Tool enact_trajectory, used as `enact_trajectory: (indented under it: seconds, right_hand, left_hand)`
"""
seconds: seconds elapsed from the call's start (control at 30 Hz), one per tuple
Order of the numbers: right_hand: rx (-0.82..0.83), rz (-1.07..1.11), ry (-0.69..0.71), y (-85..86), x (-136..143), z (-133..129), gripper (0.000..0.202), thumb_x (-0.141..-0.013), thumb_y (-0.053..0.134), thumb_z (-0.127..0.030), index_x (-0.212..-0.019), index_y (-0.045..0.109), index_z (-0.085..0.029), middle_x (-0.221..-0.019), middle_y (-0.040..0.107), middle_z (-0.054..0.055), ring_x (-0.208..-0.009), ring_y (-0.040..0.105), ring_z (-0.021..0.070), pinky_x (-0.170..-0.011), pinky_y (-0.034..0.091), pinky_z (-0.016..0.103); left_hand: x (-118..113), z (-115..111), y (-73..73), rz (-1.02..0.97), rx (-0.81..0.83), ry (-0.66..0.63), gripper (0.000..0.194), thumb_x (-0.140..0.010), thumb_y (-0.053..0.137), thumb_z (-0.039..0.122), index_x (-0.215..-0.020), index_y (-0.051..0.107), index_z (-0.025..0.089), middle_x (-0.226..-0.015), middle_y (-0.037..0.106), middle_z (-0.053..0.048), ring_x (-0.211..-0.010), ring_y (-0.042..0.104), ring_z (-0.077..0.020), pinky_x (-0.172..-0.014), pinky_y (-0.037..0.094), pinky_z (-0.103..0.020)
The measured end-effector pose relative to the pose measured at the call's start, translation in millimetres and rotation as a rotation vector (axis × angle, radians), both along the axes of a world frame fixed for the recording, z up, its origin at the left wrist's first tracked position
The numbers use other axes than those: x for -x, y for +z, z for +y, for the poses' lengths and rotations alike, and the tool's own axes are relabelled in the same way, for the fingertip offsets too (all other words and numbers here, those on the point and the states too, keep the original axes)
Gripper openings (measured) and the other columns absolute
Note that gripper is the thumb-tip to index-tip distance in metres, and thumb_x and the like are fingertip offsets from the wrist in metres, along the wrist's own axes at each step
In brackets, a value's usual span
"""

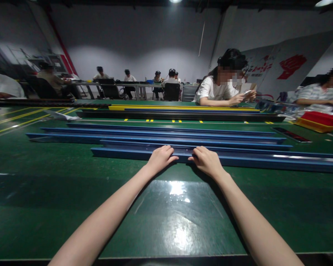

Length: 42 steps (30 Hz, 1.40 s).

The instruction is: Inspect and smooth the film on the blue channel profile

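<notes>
A long blue channel rail (266, 160) lies across the green table, nearest to me. My left hand (162, 155) grips its near wall, with the thumb on the front side and the fingers curled over into the channel. Just to the right, my right hand (207, 159) clasps the same rail in the same way, and a short stretch of the rail shows between the two thumbs. My fingertips are partly hidden inside the channel. Directly behind it, more blue rails (80, 137) lie roughly parallel, close together.
Farther back lie a black rail (161, 116) and a yellow rail (183, 107). A dark phone-like slab (292, 135) and red and yellow bins (319, 121) are at the right. Across the green table (58, 210), a person (219, 88) holds a small pale object; others sit behind.
</notes>
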State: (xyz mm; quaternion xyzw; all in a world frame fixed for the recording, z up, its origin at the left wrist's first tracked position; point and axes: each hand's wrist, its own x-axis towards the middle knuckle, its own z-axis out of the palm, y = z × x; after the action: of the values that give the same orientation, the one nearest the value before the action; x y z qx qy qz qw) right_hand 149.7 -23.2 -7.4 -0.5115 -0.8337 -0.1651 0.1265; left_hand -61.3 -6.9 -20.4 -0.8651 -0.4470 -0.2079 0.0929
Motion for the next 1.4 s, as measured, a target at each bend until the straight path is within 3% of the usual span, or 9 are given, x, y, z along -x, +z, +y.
enact_trajectory:
  seconds: [0.6, 1.17, 1.4]
  right_hand:
    - [0.082, -0.023, -0.068, 11.9, -6.8, -2.6, 0.021, -0.084, 0.045, -0.037, -0.081, 0.056, -0.019, -0.087, 0.062, 0.005, -0.083, 0.055, 0.0164, -0.054, 0.024, 0.026]
    - [0.059, -0.012, -0.125, 13.1, -18.2, -4.5, 0.023, -0.081, 0.047, -0.039, -0.077, 0.057, -0.019, -0.085, 0.063, 0.004, -0.079, 0.056, 0.0168, -0.053, 0.024, 0.025]
    - [0.072, -0.009, -0.141, 12.9, -17.4, -4.8, 0.023, -0.081, 0.046, -0.039, -0.078, 0.057, -0.019, -0.086, 0.063, 0.005, -0.079, 0.055, 0.0172, -0.053, 0.024, 0.026]
  left_hand:
    - [0.5, -1.0, 6.3, -0.041, 0.008, -0.026, 0.027, -0.081, 0.052, 0.045, -0.079, 0.052, 0.018, -0.084, 0.057, -0.002, -0.081, 0.052, -0.0157, -0.070, 0.040, -0.025]
    - [-3.1, -1.8, 7.1, -0.095, 0.092, -0.045, 0.017, -0.081, 0.055, 0.035, -0.084, 0.054, 0.018, -0.087, 0.057, -0.003, -0.085, 0.052, -0.0166, -0.073, 0.042, -0.026]
    - [-2.8, -2.2, 5.7, -0.013, 0.077, -0.016, 0.022, -0.083, 0.051, 0.040, -0.082, 0.055, 0.018, -0.087, 0.059, -0.004, -0.085, 0.054, -0.0182, -0.071, 0.041, -0.027]
